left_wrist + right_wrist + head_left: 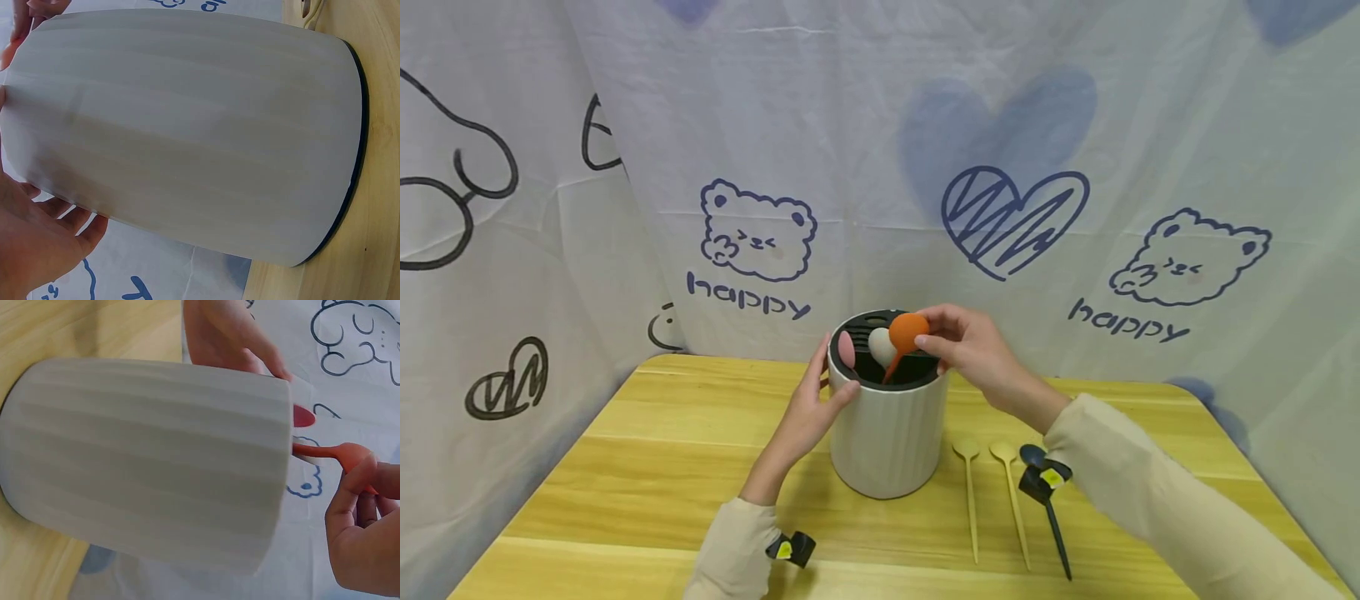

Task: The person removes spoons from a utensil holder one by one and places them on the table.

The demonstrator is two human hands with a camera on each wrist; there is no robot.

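Note:
A white ribbed utensil holder (887, 442) with a dark slotted top stands on the table. My left hand (808, 417) grips its left side near the top, thumb at the front rim; in the left wrist view the fingers (78, 219) lie along its wall. Between thumb and fingers, my right hand (981, 348) pinches the round head of an orange spoon (907, 332). In the right wrist view, the orange spoon's handle (312, 450) runs down past the rim. A white spoon (882, 346) and a pink spoon (846, 350) stick out of the holder beside it.
Right of the holder, two cream spoons (972, 500) (1015, 500) and a dark blue spoon (1057, 533) lie side by side on the wooden table (647, 467). A printed cloth (865, 150) hangs behind and at the sides.

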